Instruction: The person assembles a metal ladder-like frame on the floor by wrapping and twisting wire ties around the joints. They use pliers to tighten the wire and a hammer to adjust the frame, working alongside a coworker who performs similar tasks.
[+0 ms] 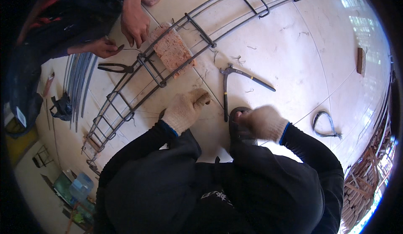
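My left hand point(184, 111), in a knitted beige glove, is closed with the fingers curled toward the thumb. Whatever it may pinch is too small to make out. Beside my right shoe, my gloved right hand point(265, 123) is smeared by motion, so its fingers do not show clearly. A pair of end-cutting pincers point(228, 69) lies with spread handles on the tiles just beyond my hands. Past my left hand runs a long steel rebar cage point(163, 82) with square stirrups, propped on a red brick point(173, 51).
At the upper left, another person's hands point(136, 29) work with wire at the cage, near black-handled pliers point(115, 68). Loose rebars point(79, 85) lie beyond. A looped wire bundle point(326, 125) and a small wooden block point(361, 61) are on the right. Wire scraps dot the tiles.
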A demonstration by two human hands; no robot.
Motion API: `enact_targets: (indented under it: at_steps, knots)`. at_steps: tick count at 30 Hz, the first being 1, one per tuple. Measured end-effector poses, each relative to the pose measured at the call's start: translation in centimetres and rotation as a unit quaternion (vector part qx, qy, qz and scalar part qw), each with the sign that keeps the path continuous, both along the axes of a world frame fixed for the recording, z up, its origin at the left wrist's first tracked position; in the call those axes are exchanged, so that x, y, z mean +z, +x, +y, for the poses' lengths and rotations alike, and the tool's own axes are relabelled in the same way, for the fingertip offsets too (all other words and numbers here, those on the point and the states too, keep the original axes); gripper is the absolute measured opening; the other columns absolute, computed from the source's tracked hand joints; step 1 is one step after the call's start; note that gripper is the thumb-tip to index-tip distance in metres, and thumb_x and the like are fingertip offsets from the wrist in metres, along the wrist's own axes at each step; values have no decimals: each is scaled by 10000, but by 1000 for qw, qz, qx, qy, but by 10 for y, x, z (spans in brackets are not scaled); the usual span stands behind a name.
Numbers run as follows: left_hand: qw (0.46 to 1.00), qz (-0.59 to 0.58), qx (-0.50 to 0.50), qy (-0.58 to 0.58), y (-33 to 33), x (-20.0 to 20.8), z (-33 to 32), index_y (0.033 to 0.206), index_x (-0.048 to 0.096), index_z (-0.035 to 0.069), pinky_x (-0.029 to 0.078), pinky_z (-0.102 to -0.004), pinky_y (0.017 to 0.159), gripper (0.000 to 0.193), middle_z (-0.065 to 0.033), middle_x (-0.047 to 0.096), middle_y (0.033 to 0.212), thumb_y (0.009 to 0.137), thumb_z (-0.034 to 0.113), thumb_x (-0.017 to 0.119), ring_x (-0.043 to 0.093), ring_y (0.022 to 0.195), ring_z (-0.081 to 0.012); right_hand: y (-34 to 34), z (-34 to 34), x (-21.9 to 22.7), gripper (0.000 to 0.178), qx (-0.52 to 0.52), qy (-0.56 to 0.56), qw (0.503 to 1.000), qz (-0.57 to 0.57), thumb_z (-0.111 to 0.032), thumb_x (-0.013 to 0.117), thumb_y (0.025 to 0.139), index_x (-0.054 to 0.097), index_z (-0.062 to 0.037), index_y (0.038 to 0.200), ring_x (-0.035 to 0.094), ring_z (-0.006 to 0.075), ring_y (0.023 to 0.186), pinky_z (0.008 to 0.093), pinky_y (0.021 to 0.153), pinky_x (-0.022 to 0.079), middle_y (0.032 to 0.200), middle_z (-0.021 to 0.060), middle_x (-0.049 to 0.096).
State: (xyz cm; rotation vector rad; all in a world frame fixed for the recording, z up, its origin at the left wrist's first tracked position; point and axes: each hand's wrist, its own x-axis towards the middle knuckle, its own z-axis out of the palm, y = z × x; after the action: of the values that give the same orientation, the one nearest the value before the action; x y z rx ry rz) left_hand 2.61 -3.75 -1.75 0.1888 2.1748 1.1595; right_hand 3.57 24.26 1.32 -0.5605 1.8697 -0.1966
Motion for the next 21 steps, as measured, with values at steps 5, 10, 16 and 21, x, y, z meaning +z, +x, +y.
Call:
enact_targets:
  at_steps: [5, 10, 16, 21]
  knots:
    - [996, -29, -55, -58, 4, -2, -9, 1117, 725, 71, 562, -499, 796, 311, -203, 747, 1009, 1064, 343, 584, 708, 967, -453, 12, 52, -32, 177, -269, -389, 840, 266, -107, 598, 1073, 686, 44, 1101, 700, 266, 846, 348, 827, 582, 977, 174, 726]
    - [995, 17, -47, -90, 11, 0, -9, 1101, 723, 95, 549, -531, 794, 290, -208, 741, 1004, 1065, 338, 569, 700, 937, -464, -10, 94, -53, 211, -477, -93, 840, 242, -165, 667, 985, 711, 6, 1101, 711, 393, 967, 444, 882, 572, 1046, 194, 744]
    - [987, -64, -54, -134, 2, 1, -2, 1072, 711, 70, 537, -552, 815, 316, -235, 727, 996, 1070, 338, 544, 677, 947, -491, 13, 36, -10, 542, -275, -91, 814, 503, -131, 842, 829, 630, -61, 1324, 610, 389, 1220, 516, 1058, 507, 1322, 176, 623]
    - [993, -80, -57, -65, 1, -1, 15, 1086, 722, 60, 543, -522, 837, 337, -226, 736, 1007, 1070, 351, 551, 687, 985, -466, 17, -23, -6, 266, -171, -164, 833, 500, -111, 720, 857, 737, -66, 1119, 592, 340, 1248, 486, 1081, 505, 1272, 128, 628]
